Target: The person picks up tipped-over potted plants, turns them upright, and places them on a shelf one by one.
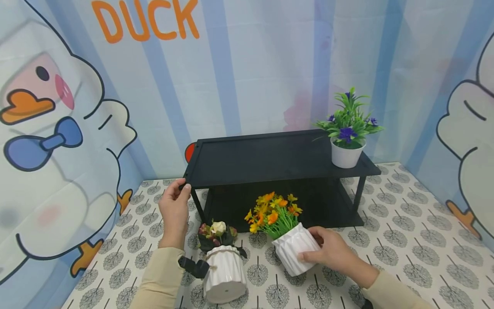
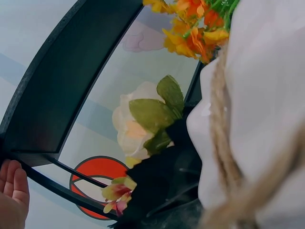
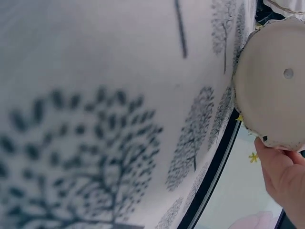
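Observation:
My right hand grips a white ribbed pot of orange and yellow artificial flowers, tilted leftward in front of the black two-tier shelf. In the right wrist view the pot's round base faces the camera, with the fingers at its rim. My left hand holds the shelf's front left corner between thumb and fingers. Just right of the left forearm is a second white pot with twine and a cream rose. A white pot with purple flowers and green leaves stands on the shelf's top right end.
A cloth with a tree print covers the table. Behind the shelf hangs a blue striped backdrop with duck drawings. A black wrist camera mount overlaps the rose pot's left side in the head view. The shelf's lower tier lies close to the cloth.

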Demonstrator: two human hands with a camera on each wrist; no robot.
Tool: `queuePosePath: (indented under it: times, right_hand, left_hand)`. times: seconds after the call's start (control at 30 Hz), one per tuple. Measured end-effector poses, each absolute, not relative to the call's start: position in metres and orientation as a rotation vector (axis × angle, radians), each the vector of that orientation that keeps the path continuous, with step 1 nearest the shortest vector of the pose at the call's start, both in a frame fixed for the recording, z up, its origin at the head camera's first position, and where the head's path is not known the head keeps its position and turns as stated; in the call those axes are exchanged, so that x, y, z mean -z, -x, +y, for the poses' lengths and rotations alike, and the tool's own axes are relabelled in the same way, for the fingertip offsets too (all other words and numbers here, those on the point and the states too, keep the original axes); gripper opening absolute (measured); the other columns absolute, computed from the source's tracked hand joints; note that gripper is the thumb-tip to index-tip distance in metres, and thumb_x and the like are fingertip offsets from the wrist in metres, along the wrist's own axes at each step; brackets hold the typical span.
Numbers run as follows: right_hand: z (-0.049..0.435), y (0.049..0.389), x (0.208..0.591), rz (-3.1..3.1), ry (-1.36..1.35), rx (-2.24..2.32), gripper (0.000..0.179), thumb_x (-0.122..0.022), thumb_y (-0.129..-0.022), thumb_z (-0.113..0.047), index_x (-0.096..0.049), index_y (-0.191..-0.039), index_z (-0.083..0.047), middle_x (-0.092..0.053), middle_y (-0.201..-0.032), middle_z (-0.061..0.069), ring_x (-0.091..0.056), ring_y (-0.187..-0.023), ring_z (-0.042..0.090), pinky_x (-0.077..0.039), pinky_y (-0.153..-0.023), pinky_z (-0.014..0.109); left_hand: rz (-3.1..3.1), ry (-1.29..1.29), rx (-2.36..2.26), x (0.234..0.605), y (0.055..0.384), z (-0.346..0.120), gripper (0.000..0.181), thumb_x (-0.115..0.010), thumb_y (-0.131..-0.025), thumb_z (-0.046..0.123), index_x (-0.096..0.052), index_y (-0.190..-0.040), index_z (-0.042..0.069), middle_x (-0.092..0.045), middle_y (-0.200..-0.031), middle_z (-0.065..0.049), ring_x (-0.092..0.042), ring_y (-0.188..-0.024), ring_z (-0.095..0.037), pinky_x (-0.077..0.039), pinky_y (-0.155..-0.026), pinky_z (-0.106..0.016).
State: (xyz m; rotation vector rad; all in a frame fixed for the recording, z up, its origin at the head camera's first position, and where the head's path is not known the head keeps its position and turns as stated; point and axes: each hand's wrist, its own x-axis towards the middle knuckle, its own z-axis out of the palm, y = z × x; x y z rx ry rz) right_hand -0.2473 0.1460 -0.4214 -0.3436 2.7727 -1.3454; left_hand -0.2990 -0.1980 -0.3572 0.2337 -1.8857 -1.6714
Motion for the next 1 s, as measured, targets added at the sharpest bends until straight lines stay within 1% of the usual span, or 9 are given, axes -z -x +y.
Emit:
queuePosePath:
  times: [0.13,0.33,0.47,0.57,0.67,0.8,0.9,1.0]
  right_hand:
    - [0.149,0.245,0.421,2.765,0.407,1.366,0.073,-0.085,-0.06,-0.029,-0.055,-0.116,0.006,-0.061,-0.107,0.015,-0.061,-0.095,0.025,-0.053,-0.077,0.034]
    - [0.152,0.241,0.423,2.718,0.494,1.417,0.077,-0.085,-0.06,-0.029,-0.052,-0.12,0.006,-0.058,-0.114,0.017,-0.06,-0.102,0.031,-0.053,-0.08,0.033]
    - [0.155,0.238,0.424,2.67,0.584,1.47,0.077,-0.085,-0.061,-0.025,-0.05,-0.122,0.006,-0.057,-0.115,0.018,-0.058,-0.105,0.035,-0.052,-0.082,0.033]
    - [0.157,0.234,0.425,2.647,0.626,1.51,0.076,-0.085,-0.061,-0.023,-0.05,-0.122,0.006,-0.056,-0.117,0.019,-0.057,-0.107,0.034,-0.051,-0.085,0.035]
    - [0.16,0.23,0.424,2.65,0.621,1.527,0.076,-0.086,-0.06,-0.023,-0.051,-0.122,0.005,-0.055,-0.118,0.017,-0.056,-0.106,0.031,-0.05,-0.087,0.034]
    - [0.164,0.226,0.422,2.692,0.583,1.482,0.078,-0.086,-0.059,-0.026,-0.052,-0.122,0.005,-0.055,-0.114,0.014,-0.056,-0.101,0.025,-0.051,-0.083,0.03]
    - [0.169,0.225,0.423,2.714,0.561,1.426,0.079,-0.086,-0.059,-0.028,-0.052,-0.122,0.006,-0.055,-0.113,0.013,-0.055,-0.098,0.023,-0.052,-0.082,0.029]
    - [0.174,0.225,0.425,2.693,0.567,1.407,0.082,-0.086,-0.06,-0.03,-0.05,-0.124,0.008,-0.055,-0.114,0.013,-0.055,-0.1,0.025,-0.052,-0.083,0.028]
  left_hand:
    - [-1.878,-0.229,1.674,0.357,0.3,-0.198,0.027,-0.056,-0.093,0.015,-0.06,-0.118,0.006,-0.049,-0.091,0.002,-0.05,-0.083,-0.01,-0.044,-0.079,-0.028]
    - [-1.881,-0.229,1.668,0.357,0.299,-0.198,0.027,-0.056,-0.093,0.015,-0.061,-0.118,0.006,-0.049,-0.09,0.002,-0.05,-0.082,-0.01,-0.044,-0.076,-0.025]
    - [-1.883,-0.232,1.664,0.357,0.299,-0.198,0.027,-0.056,-0.093,0.015,-0.061,-0.117,0.006,-0.048,-0.089,0.002,-0.05,-0.081,-0.01,-0.044,-0.075,-0.024]
    - [-1.878,-0.236,1.658,0.357,0.299,-0.197,0.026,-0.057,-0.093,0.015,-0.061,-0.117,0.006,-0.049,-0.089,0.003,-0.05,-0.081,-0.009,-0.044,-0.074,-0.023]
    - [-1.869,-0.237,1.656,0.358,0.3,-0.197,0.026,-0.057,-0.093,0.015,-0.062,-0.117,0.006,-0.049,-0.088,0.003,-0.05,-0.08,-0.009,-0.044,-0.075,-0.025]
    - [-1.868,-0.236,1.664,0.358,0.3,-0.197,0.027,-0.057,-0.093,0.015,-0.061,-0.118,0.006,-0.048,-0.09,0.003,-0.05,-0.082,-0.009,-0.045,-0.078,-0.03]
    - [-1.873,-0.237,1.664,0.359,0.3,-0.198,0.027,-0.056,-0.093,0.015,-0.061,-0.118,0.007,-0.048,-0.091,0.003,-0.05,-0.083,-0.01,-0.044,-0.078,-0.029]
    - [-1.879,-0.238,1.656,0.36,0.3,-0.197,0.027,-0.056,-0.093,0.016,-0.061,-0.118,0.007,-0.049,-0.091,0.003,-0.05,-0.083,-0.01,-0.043,-0.076,-0.025]
